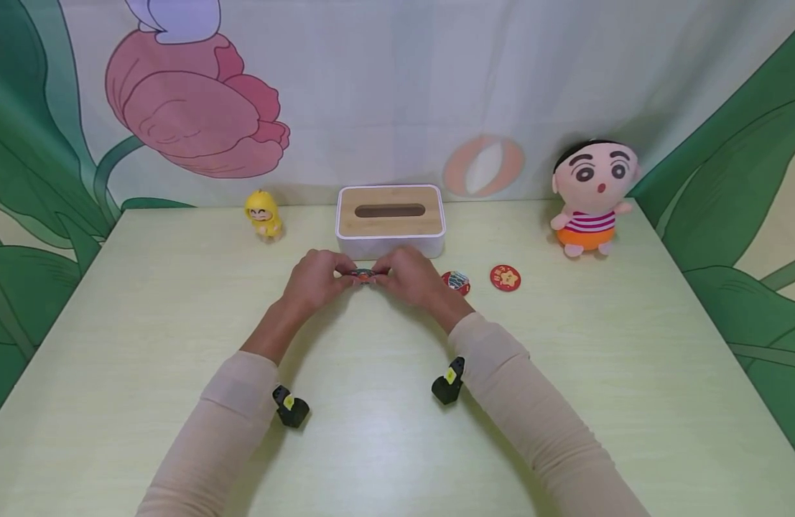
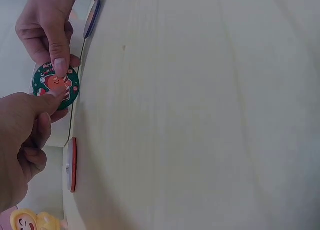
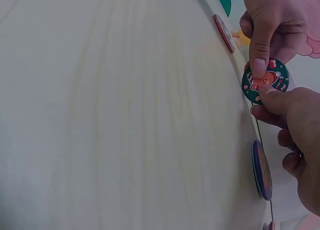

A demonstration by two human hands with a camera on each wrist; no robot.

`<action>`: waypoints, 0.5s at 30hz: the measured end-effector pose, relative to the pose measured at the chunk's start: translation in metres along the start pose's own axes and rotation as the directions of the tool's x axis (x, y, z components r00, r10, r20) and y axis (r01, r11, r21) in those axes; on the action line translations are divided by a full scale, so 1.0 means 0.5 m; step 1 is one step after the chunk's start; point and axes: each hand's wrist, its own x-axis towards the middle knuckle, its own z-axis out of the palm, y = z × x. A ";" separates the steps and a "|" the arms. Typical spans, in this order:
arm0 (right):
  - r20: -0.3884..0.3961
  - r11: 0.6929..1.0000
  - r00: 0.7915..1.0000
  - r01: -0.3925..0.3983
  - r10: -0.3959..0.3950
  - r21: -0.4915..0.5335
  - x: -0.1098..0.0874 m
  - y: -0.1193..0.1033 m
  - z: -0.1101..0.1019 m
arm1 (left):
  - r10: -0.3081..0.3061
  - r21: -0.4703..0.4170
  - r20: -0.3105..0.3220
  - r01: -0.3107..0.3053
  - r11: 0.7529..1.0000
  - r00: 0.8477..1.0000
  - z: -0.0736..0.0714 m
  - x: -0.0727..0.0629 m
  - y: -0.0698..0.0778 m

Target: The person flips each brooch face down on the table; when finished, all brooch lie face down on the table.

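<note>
Both hands hold one round green badge (image 2: 71,92) with a Christmas print and an orange figure. My left hand (image 1: 315,278) pinches one side of it, thumb over the printed face. Opposite it, my right hand (image 1: 405,278) pinches the other side, thumb also on the print. In the head view, the badge (image 1: 363,274) is tilted between the fingertips, just in front of the tissue box (image 1: 392,248). Another round badge (image 2: 72,165), red-edged with a grey upper side, lies near my left hand; the hand hides it in the head view.
Right of my right wrist lie a patterned badge (image 1: 457,282), partly covered, and a red badge (image 1: 505,278) with a yellow star design. A small yellow figurine (image 1: 264,215) stands at the back left. At the back right sits a plush doll (image 1: 591,197). A printed curtain (image 1: 371,93) hangs behind.
</note>
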 end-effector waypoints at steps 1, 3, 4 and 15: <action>0.000 1.000 1.000 0.004 -0.004 -0.006 -0.001 0.000 0.000 | 0.003 -0.001 -0.003 -0.003 1.000 1.000 0.000 -0.001 0.000; -0.001 1.000 1.000 0.010 -0.011 -0.023 -0.002 0.000 0.000 | 0.015 -0.006 -0.008 -0.015 1.000 1.000 0.000 -0.003 -0.004; -0.004 0.999 1.000 0.013 -0.013 -0.033 -0.002 0.000 0.001 | 0.023 -0.014 -0.010 -0.023 1.000 1.000 0.001 -0.004 -0.006; -0.014 0.992 0.999 0.031 -0.033 -0.119 -0.003 0.001 0.004 | -0.035 -0.269 0.095 0.059 0.961 0.995 -0.001 -0.004 -0.022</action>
